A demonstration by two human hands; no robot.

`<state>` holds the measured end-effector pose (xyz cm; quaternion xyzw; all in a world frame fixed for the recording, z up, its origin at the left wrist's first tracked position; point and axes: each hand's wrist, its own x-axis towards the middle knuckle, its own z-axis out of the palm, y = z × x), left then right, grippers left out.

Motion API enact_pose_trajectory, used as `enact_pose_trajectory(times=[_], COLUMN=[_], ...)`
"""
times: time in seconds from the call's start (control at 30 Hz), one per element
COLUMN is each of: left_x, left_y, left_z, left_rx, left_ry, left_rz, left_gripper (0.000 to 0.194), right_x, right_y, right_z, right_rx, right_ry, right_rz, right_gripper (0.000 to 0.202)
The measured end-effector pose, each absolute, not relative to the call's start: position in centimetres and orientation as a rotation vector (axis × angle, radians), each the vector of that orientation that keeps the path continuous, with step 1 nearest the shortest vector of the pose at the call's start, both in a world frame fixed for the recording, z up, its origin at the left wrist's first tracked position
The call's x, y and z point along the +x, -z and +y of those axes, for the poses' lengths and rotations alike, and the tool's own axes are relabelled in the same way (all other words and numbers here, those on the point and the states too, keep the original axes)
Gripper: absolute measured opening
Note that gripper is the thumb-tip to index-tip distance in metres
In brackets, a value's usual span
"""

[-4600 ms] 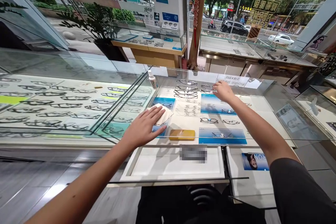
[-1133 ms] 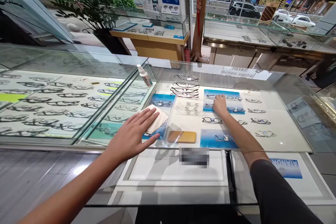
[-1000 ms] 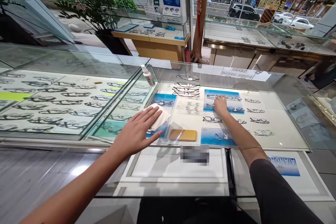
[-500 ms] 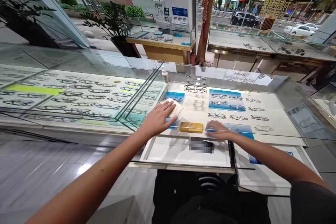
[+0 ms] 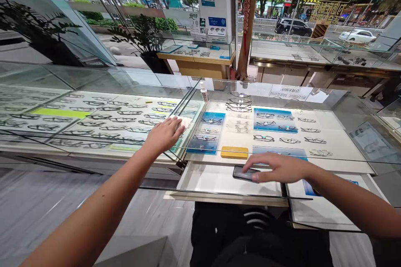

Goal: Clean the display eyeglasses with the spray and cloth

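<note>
My left hand [image 5: 163, 134] presses a white wiping cloth [image 5: 181, 122] against the glass top of the display counter [image 5: 147, 110], by the seam between two glass sections. The cloth sticks out past my fingertips. My right hand [image 5: 272, 167] hovers low over a dark phone [image 5: 242, 173], fingers apart and slightly bent. Its index finger and thumb overlap the phone in view; whether they touch it I cannot tell. A yellow glasses case [image 5: 234, 152] lies just left of and beyond my right hand. At the far side stands a white spray bottle [image 5: 204, 91].
Rows of eyeglasses [image 5: 123, 120] lie under the glass, some on blue mats [image 5: 275, 121]. A white drawer [image 5: 203, 179] stands pulled out before my body. Beyond the counter are another showcase [image 5: 200, 56], a potted plant [image 5: 140, 35] and a wooden post [image 5: 246, 25].
My left hand has slid left across the glass with the cloth, uncovering a blue mat with glasses. My right hand has come nearer, from beside the yellow case to over the phone.
</note>
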<state>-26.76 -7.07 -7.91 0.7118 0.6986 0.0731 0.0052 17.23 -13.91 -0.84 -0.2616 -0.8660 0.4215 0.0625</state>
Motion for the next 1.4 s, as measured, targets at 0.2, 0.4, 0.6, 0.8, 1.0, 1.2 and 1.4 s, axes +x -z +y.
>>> enact_pose_trajectory(times=[0.2,0.4,0.6,0.8,1.0,1.2,1.4], left_x=[-26.7,-26.5,-26.3,-26.0,-25.8,-25.5,-24.6], left_y=[8.2,8.1,7.8,7.6,7.4,7.5,7.4], left_z=[-6.2,-6.7,-7.0,-7.5,-7.7,-7.9,-8.6], left_rx=[2.228,2.113,1.938,1.883,1.968,1.852,1.428], left_ry=[-0.471,-0.656,-0.787,-0.816,-0.836,-1.156,-1.400], left_rz=[2.197,2.189,2.218,2.277,2.292,2.395,2.254], left_gripper=[0.062,0.058,0.060,0.057,0.040,0.035,0.040], right_x=[15.3,12.7,9.9,8.1,7.5,8.5,10.6], right_y=[-1.5,2.2,3.3,3.9,3.7,1.7,-1.3], right_z=[-9.0,-0.3,5.9,7.2,7.1,3.5,-5.8], right_rx=[-1.052,-1.263,-1.382,-1.432,-1.498,-1.409,-0.870], right_ry=[-0.534,-0.042,-0.005,-0.064,-0.084,-0.249,-0.813], right_rz=[-2.460,-2.501,-2.571,-2.605,-2.558,-2.455,-2.432], right_gripper=[0.026,0.025,0.021,0.027,0.028,0.020,0.011])
